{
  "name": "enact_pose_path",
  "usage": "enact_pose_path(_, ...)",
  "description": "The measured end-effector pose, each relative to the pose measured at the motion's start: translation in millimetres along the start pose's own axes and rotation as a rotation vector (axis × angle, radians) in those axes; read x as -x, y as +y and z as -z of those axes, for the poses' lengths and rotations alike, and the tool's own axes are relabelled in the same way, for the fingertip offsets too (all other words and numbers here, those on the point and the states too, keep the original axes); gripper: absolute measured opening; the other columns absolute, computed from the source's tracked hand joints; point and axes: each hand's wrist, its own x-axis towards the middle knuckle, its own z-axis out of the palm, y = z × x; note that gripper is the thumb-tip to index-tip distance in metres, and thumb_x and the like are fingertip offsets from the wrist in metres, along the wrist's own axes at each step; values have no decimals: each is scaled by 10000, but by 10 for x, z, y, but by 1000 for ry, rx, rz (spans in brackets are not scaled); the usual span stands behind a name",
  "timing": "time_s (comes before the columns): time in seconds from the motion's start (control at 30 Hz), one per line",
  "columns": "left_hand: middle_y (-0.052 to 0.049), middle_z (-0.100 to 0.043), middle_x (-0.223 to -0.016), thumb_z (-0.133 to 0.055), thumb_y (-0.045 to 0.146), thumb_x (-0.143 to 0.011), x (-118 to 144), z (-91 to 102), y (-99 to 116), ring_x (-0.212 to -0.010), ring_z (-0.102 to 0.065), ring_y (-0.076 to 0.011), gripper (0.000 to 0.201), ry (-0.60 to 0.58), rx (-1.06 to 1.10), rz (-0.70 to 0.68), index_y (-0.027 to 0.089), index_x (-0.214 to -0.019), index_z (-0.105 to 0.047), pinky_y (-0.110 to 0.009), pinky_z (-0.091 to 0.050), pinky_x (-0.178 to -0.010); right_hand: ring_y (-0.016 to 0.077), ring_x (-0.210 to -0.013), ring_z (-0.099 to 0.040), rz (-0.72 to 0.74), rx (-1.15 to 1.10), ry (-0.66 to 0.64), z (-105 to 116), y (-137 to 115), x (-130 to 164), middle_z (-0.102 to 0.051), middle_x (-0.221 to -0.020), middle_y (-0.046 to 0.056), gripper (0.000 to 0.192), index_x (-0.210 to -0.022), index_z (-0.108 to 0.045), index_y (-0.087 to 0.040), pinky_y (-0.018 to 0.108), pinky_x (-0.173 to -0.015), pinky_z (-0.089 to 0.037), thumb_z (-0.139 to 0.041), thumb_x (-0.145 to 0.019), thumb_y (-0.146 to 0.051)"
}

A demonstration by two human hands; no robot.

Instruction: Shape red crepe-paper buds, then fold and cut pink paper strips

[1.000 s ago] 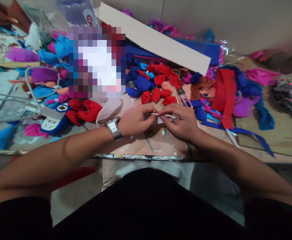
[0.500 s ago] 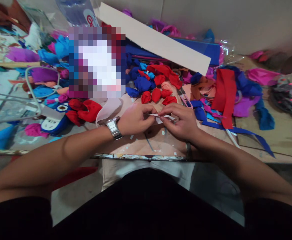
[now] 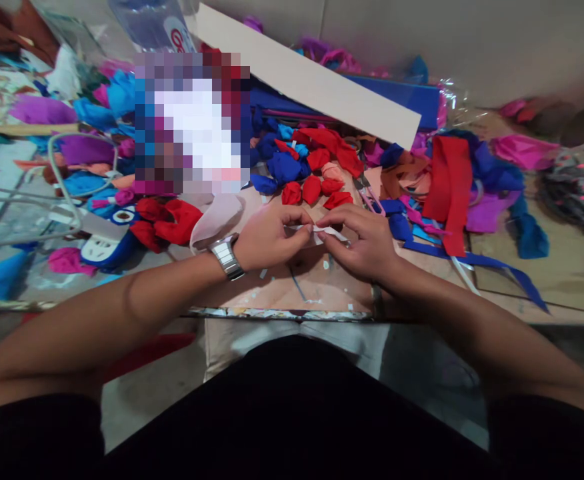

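Here white strip pinched between left hand, right hand

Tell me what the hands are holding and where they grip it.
Both hands pinch a thin white strip: left hand at its left end, right hand nearer the middle, fingertips close together.

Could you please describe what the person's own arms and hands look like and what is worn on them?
Both forearms are bare, no sleeves or gloves in view. The left hand has a silver metal-link wristwatch on its wrist. The right hand shows no watch or ring.
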Motion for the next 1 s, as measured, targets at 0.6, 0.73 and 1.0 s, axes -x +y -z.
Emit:
enact_pose_path(0.6,-5,-791,-820,-616,383,-961,-5,-15,-40,-725,-694,-149,282,19,41,-34,180,-899,-802,-278,-484,-708,211,-877,-756,-8,58,26,-9,-11,-10,-791,-959,55,41,-1005,-746,-227,354,-800,-592,-716,-993,-251)
enact_pose_path(0.73,-1,-793,-827,-617,359,-956,-7,-13,-45,-735,-693,-146,263,19,34,-38,181,-903,-804,-278,-484,-721,217,-867,-749,-22,68,6,-5,-7,-11,-793,-962,50,52,-1005,-743,-239,364,-793,-586,-699,-1001,-266)
enact_pose_path(1.0,-12,-800,-846,-617,405,-975,-4,-20,-50,-743,-698,-157,297,12,50,-40,186,-934,-812,-281,-488,-717,210,-867,-720,-34,57,-18,-27,15,-1,-757,-949,51,42,-1004,-705,-222,347,-784,-560,-667,-1004,-239)
